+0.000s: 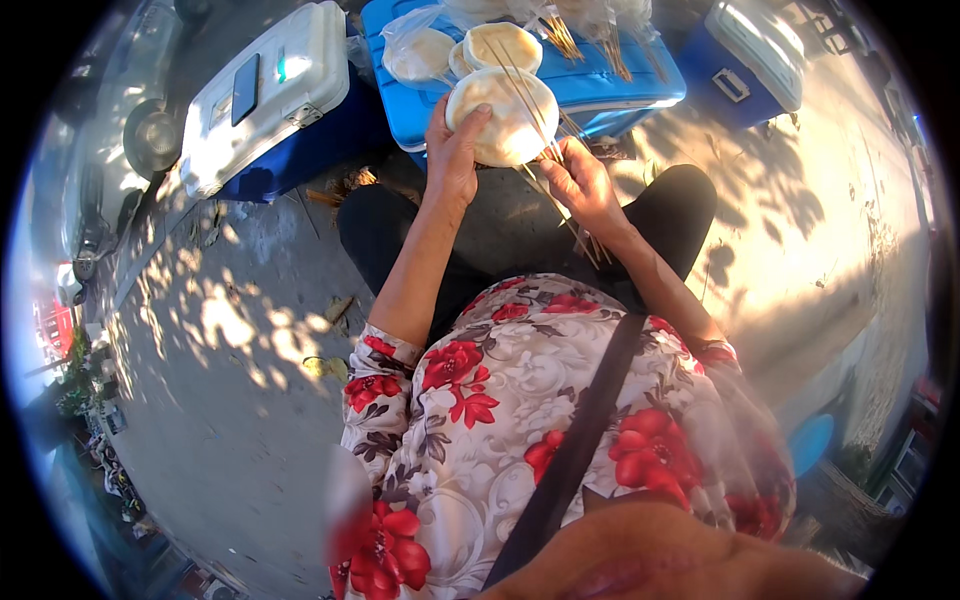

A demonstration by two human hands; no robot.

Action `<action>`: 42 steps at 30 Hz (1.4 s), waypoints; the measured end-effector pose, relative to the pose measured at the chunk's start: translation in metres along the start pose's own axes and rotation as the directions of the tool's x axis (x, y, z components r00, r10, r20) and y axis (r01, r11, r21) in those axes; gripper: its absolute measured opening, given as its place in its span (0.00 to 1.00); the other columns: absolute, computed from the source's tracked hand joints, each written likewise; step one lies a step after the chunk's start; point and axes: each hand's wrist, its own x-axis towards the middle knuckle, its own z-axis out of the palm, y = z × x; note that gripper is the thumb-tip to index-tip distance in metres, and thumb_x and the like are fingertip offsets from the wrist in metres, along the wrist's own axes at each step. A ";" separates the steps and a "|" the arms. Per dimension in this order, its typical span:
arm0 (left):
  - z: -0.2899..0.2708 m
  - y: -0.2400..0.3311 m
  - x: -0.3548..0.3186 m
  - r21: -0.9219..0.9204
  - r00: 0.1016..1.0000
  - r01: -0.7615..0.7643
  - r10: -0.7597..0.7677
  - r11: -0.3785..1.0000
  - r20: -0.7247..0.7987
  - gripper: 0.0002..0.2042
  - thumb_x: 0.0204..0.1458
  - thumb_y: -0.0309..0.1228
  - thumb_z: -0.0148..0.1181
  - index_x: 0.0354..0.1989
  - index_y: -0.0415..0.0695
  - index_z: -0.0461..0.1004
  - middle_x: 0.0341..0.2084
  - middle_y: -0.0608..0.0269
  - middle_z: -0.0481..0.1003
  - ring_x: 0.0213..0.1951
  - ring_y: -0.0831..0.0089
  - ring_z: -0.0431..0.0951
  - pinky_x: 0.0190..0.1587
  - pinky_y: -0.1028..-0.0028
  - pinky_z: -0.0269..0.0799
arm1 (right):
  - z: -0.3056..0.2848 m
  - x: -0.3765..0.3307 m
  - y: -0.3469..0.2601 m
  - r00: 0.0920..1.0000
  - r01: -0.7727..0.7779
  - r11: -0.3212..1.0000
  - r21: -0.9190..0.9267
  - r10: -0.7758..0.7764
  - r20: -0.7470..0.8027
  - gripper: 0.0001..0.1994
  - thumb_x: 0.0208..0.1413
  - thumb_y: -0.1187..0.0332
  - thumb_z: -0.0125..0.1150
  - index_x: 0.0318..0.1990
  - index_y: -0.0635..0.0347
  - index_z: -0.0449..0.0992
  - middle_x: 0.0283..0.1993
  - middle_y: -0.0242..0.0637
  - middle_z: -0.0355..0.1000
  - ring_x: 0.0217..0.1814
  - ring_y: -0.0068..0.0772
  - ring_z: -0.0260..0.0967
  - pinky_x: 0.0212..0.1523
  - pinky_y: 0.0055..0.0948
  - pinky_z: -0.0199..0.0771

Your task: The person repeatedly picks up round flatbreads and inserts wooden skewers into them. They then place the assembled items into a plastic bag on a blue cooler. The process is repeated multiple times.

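Observation:
My left hand [458, 150] grips a round, pale flatbread [505, 112] by its left edge, the thumb lying on its upper face. Several thin wooden skewers [590, 248] are pinched in my right hand [583, 183], close to the bread's lower right edge. Their upper lengths cross over the right part of the bread; I cannot tell whether any pierces it. Just beyond lies another flatbread [505, 44] on a blue box lid [600, 92]. To its left, more flatbread shows inside a clear plastic bag [420, 52].
Bundles of skewers [562, 38] lie among plastic bags at the lid's far side. A blue cooler with a white lid [315, 62] stands at left, a phone [245, 88] on top. At right is another blue cooler [735, 82]. My knees [680, 205] flank the work.

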 end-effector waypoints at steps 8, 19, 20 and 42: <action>-0.046 -0.001 0.113 0.759 0.850 -0.506 0.388 0.410 0.357 0.15 0.54 0.27 0.50 0.50 0.38 0.65 0.42 0.51 0.74 0.40 0.59 0.76 0.40 0.63 0.71 | -0.046 0.029 0.032 0.979 -0.158 0.986 -0.049 0.150 -0.140 0.07 0.61 0.68 0.48 0.41 0.62 0.67 0.22 0.21 0.58 0.20 0.10 0.51 0.20 0.15 0.50; -0.063 0.022 0.157 0.909 0.964 -0.248 0.005 -0.336 0.265 0.21 0.49 0.34 0.55 0.51 0.39 0.65 0.48 0.46 0.70 0.51 0.50 0.69 0.50 0.58 0.66 | -0.046 0.118 0.035 0.972 0.080 0.592 -0.802 -0.224 -0.069 0.11 0.59 0.59 0.46 0.37 0.55 0.71 0.32 0.48 0.71 0.33 0.55 0.67 0.31 0.46 0.65; -0.070 0.024 0.156 0.911 0.960 -0.253 0.029 -0.325 0.277 0.23 0.48 0.37 0.56 0.52 0.39 0.63 0.49 0.45 0.69 0.52 0.50 0.68 0.52 0.58 0.65 | -0.047 0.115 0.033 0.960 0.096 0.595 -0.798 -0.266 -0.083 0.12 0.59 0.57 0.47 0.38 0.54 0.71 0.32 0.47 0.71 0.34 0.54 0.68 0.31 0.45 0.65; -0.127 0.040 0.204 0.948 0.988 -0.146 0.014 -0.281 0.156 0.23 0.46 0.47 0.56 0.43 0.39 0.74 0.41 0.48 0.75 0.46 0.54 0.74 0.48 0.62 0.67 | -0.032 0.081 0.052 0.996 -0.032 0.758 -0.651 0.078 0.042 0.30 0.45 0.47 0.58 0.54 0.55 0.67 0.34 0.43 0.74 0.40 0.45 0.72 0.41 0.38 0.70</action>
